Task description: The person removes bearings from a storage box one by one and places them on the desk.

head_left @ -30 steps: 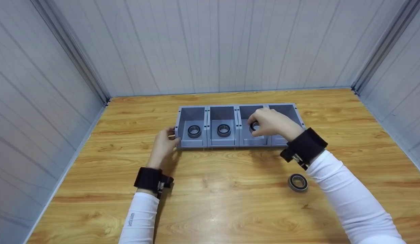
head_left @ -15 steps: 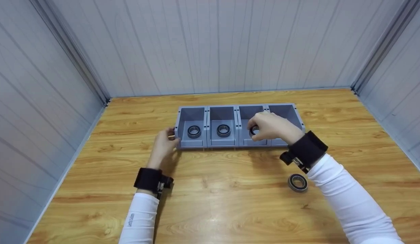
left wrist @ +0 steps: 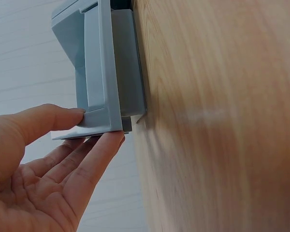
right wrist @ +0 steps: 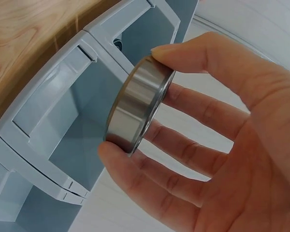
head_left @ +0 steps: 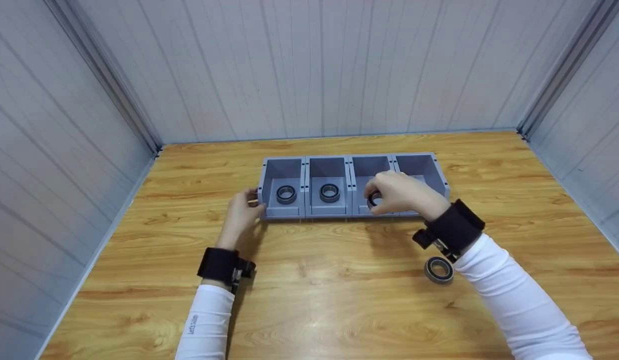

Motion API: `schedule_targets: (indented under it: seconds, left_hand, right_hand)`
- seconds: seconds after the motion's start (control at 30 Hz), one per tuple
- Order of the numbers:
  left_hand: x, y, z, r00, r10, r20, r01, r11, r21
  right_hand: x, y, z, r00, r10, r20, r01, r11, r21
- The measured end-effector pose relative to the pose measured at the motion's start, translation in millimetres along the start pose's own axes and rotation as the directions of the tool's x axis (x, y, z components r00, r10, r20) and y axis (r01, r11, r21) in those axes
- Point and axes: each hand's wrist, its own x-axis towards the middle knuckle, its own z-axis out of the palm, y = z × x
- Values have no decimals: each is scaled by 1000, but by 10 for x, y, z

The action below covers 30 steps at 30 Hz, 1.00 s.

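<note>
My right hand (head_left: 402, 192) pinches a ball bearing (right wrist: 137, 105) by its outer ring between thumb and fingers. In the head view that bearing overlaps the third compartment of a grey row of bins (head_left: 327, 212). With thumb on the front rim and fingers against the outer side, my left hand (left wrist: 53, 159) grips the row's left end wall. One bearing (head_left: 286, 194) lies flat in the leftmost bin, and another bearing (head_left: 330, 193) lies flat in the second. Part of the held bearing is hidden by the right hand in the head view.
A loose bearing (head_left: 439, 270) lies on the wooden table (head_left: 309, 300), close to the right wrist strap (head_left: 454, 227). Pale panel walls (head_left: 309, 70) enclose the table at the back and both sides. The rightmost bin is partly covered by the right hand.
My right hand, still pinching the bearing, has shifted slightly toward the front of the bins. My left hand and the other bearings have stayed where they were.
</note>
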Motion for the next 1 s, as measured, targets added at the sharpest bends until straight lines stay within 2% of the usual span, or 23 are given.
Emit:
schedule_targets:
  seconds: [0.13,0.7,1.0]
  left_hand:
    - [-2,-7,3,1000,10,-1,-10,1000,-3]
    - [-7,-1,-5,999,-25,20,26,999,-32]
    - [10,-2,-6,1000,-6,-1,6,1000,19]
  right_hand:
    - [-28,-6,3,1000,-12,7,12,1000,18]
    - [-134,-86,48,1000,-6,30,5,999,39]
    - [-155,-119,95,999,-18,47,15,998,64]
